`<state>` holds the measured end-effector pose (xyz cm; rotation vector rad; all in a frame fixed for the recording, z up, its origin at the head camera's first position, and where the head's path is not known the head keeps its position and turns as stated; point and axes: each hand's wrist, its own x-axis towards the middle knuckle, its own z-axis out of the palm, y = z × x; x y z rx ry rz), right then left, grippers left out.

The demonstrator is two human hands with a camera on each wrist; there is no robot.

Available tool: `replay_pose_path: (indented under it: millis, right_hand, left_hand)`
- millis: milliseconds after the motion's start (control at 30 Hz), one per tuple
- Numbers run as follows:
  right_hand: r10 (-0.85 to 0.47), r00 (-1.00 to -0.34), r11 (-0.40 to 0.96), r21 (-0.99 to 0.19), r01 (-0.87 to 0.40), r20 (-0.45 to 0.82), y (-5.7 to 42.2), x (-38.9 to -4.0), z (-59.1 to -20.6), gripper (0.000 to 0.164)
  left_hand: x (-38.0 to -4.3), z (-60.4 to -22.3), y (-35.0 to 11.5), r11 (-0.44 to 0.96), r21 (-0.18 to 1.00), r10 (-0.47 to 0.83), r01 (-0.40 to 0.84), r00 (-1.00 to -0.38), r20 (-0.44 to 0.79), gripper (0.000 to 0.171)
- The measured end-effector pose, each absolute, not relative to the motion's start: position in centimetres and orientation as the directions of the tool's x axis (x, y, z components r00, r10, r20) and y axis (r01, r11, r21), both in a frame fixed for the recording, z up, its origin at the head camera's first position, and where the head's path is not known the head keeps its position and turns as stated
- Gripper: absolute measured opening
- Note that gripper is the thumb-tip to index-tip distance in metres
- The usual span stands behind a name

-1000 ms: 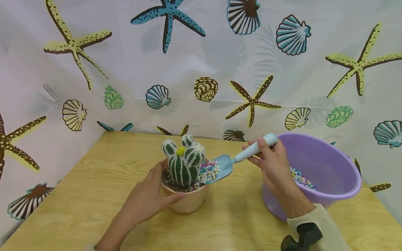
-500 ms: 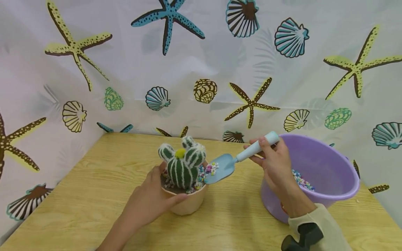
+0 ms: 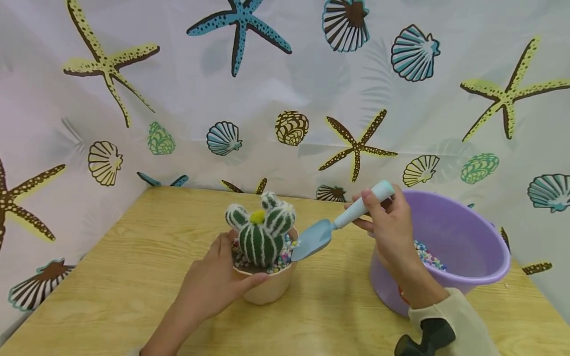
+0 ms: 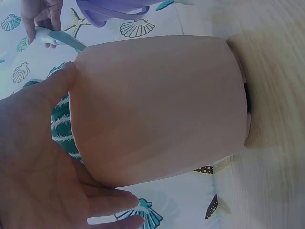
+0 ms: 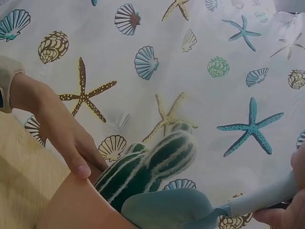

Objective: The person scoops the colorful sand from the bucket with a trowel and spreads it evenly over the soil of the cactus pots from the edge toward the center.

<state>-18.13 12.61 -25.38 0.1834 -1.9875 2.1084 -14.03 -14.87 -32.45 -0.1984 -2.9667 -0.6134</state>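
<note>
A knitted-looking green and white cactus with a yellow tuft stands in a pale peach flower pot. Colourful pebbles lie around its base. My left hand grips the pot at its rim from the left, thumb on the near side; the left wrist view shows the pot's smooth wall large. My right hand holds a light blue trowel by the handle, its blade tilted down with the tip at the pot's right rim. Only a few pebbles show at the blade's tip.
A purple bucket with more colourful pebbles stands right of the pot, partly behind my right hand. All this is on a wood-grain table. A white curtain printed with starfish and shells hangs behind and at the sides.
Pebbles heaped on the trowel's blade have slid off into the pot, leaving the blade nearly bare. The trowel's handle has been raised slightly. My left hand keeps its hold on the pot.
</note>
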Motion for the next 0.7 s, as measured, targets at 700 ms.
replay_pose_path:
  millis: [700]
  right_hand:
    - [0.124, -0.922, 0.056, -0.93, -0.363, 0.367, 10.2, -18.3, -25.7, 0.012]
  left_hand:
    - [-14.0, -32.5, -15.9, 0.848, 0.498, 0.144, 0.18, -0.983, 0.111, 0.106]
